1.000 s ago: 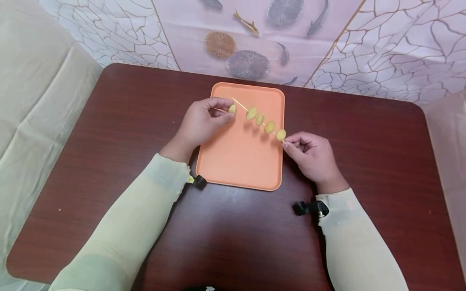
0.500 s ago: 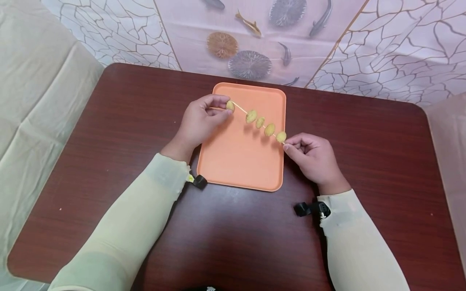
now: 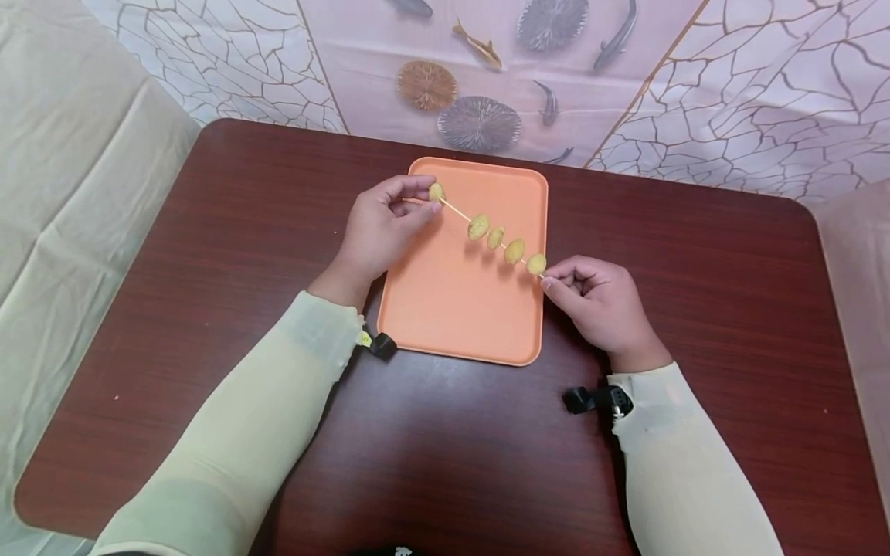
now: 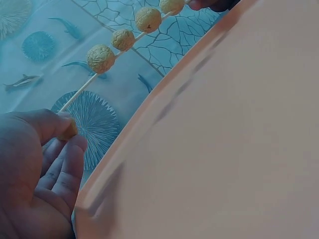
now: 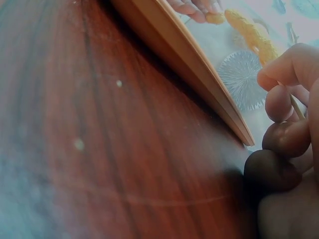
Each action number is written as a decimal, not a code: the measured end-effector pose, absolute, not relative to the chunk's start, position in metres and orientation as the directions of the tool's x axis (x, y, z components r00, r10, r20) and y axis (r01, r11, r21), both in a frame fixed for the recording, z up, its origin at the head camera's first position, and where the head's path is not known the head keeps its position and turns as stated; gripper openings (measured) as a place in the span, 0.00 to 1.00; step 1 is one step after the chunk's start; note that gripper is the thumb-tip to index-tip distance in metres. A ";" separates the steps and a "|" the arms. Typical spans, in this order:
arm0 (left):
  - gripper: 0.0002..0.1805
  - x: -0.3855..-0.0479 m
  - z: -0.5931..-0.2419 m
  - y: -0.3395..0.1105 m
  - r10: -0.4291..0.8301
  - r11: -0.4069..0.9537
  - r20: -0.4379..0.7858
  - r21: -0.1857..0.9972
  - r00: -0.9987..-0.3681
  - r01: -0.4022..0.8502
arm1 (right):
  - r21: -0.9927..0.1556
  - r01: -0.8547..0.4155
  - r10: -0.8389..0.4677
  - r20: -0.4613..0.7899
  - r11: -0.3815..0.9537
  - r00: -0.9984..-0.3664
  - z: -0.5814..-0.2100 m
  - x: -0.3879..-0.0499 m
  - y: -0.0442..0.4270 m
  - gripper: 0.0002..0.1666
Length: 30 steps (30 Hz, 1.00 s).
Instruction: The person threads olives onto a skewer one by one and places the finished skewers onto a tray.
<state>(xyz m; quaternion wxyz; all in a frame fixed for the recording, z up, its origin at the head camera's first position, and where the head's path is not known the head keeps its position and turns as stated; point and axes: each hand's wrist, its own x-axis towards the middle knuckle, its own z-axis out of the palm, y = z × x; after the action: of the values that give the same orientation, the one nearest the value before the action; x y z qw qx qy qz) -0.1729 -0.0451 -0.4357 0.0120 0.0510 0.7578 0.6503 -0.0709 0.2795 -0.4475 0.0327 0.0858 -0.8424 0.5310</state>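
Observation:
A thin wooden skewer [image 3: 455,208] slants over the orange tray [image 3: 459,309], with several wrinkled yellow food balls [image 3: 514,251] threaded on it, spaced apart. Its lower right end sits pinched between the thumb and forefinger of my right hand [image 3: 591,301]; in the right wrist view the stick [image 5: 297,107] runs through the curled fingers. My left hand [image 3: 378,232] pinches one more yellow ball [image 3: 435,191] at the skewer's upper left end. The ball [image 4: 68,130] is partly covered by the thumb in the left wrist view. Whether the tip has pierced it, I cannot tell.
The tray lies on a dark reddish-brown table [image 3: 445,448], near its back edge. Behind it hangs a patterned cloth [image 3: 480,77] with fish and lily pads. A pale cloth [image 3: 83,193] covers the left side. Black wrist straps [image 3: 598,398] hang by the sleeves.
My left hand has moved its ball up and left, onto the line of the skewer, where the bare tip was visible before. The skewer has dropped slightly; my right hand keeps its grip.

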 end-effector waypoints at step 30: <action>0.19 -0.175 -0.437 -0.048 0.048 0.120 0.079 0.989 -0.996 0.084 | -0.877 -0.184 -0.128 0.141 0.443 -0.982 -0.446 -0.070 0.279 0.02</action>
<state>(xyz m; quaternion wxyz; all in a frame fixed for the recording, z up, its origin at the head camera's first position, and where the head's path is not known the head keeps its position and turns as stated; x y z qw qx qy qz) -0.1748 -0.0480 -0.4369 -0.0135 0.0442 0.7482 0.6618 -0.0703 0.2788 -0.4461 0.0271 0.0919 -0.8490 0.5197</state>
